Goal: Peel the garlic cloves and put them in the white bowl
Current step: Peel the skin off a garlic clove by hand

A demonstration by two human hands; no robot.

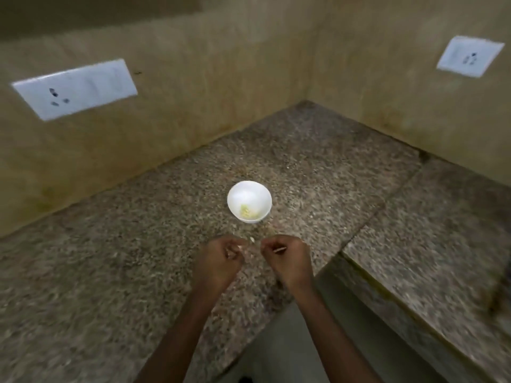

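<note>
A few peeled cloves [248, 213] sat in the centre-frame white bowl [258, 190] as left hand [221, 258] and right hand [289, 257] below pinched garlic scraps [279, 250], peeling seemingly unfinished.

Small round white bowl [243, 192] upright on speckled counter [138, 244], few pale yellow-green peeled cloves [248, 213] at its bottom, tiny garlic scrap [252, 239] on counter just nearer, blurred pale piece [240, 247] pinched by left hand [218, 261], thin pale sliver [279, 250] pinched by right hand [289, 261]
</note>
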